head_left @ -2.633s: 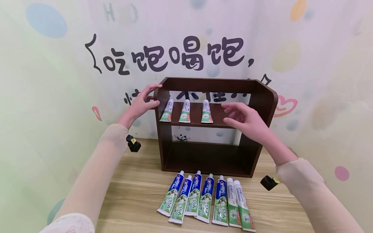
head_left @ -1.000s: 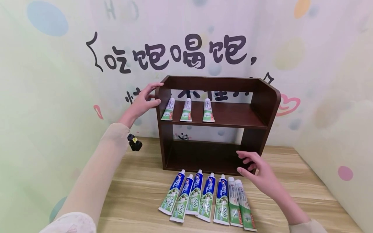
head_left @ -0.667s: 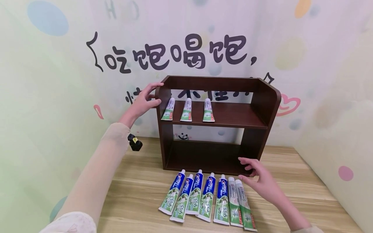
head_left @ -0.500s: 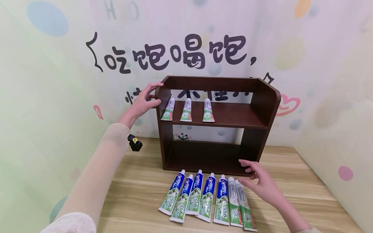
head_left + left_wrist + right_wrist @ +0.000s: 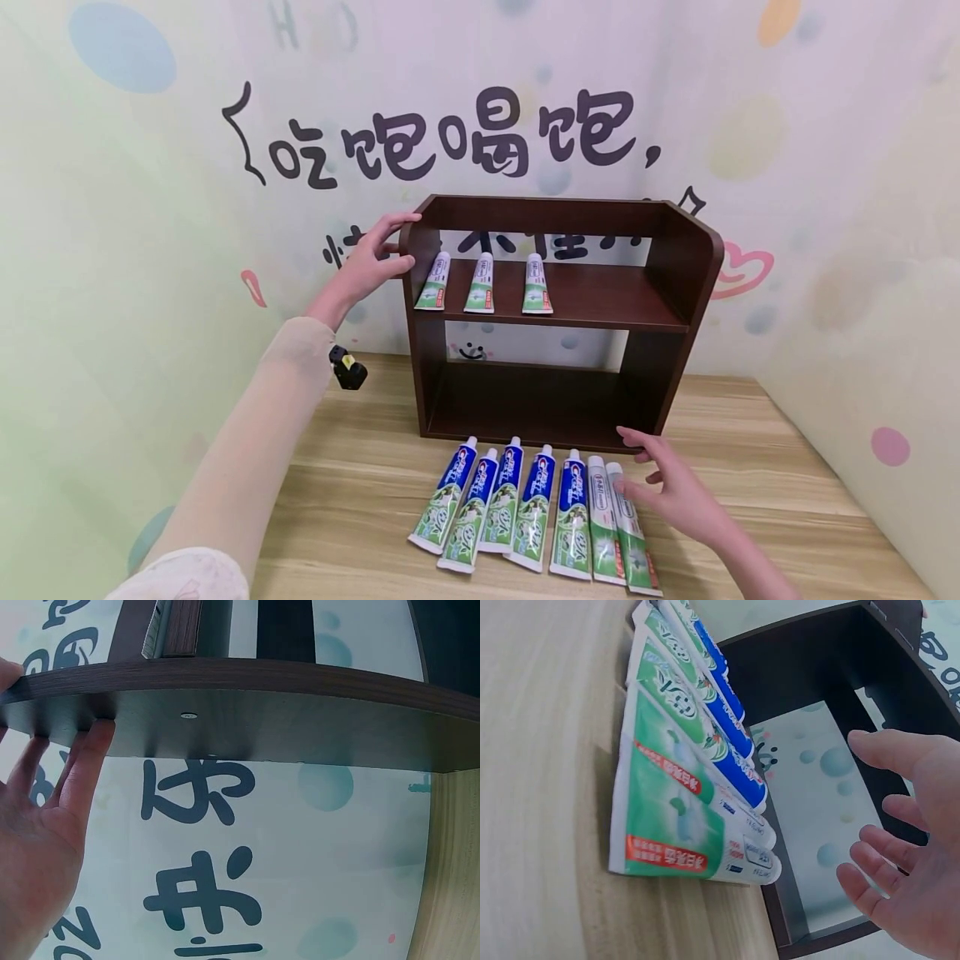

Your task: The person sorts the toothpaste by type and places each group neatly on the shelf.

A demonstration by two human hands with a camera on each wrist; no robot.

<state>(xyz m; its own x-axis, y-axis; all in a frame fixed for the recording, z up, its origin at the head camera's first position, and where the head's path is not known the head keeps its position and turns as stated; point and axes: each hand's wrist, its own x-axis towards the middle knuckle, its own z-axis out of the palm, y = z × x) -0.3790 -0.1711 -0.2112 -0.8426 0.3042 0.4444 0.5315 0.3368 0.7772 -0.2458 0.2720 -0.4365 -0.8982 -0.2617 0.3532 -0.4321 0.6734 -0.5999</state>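
My left hand (image 5: 365, 265) grips the left side panel of a dark brown two-tier shelf (image 5: 570, 212). One finger reaches over the panel's edge, while others touch its outer face (image 5: 247, 724) in the left wrist view. My right hand (image 5: 675, 492) hovers beside the rightmost white-and-green toothpaste tube (image 5: 633, 533), fingers loosely bent and holding nothing. The right wrist view shows that hand (image 5: 922, 847) apart from the tubes. Another white-and-green toothpaste tube (image 5: 602, 521) lies alongside. Three matching toothpaste tubes (image 5: 432, 283) lie on the upper tier, caps toward the back.
Several blue-and-green toothpaste tubes (image 5: 572, 517) lie in a row left of the white ones, in front of the shelf, some overlapping. Everything stands on a wood-grain table (image 5: 750, 467). A printed wall (image 5: 480, 50) closes off the back, and another stands at the right.
From beside the upper tier, my right hand has come down to the rightmost tubes, sinking slightly more over the last second. My left hand stays on the shelf.
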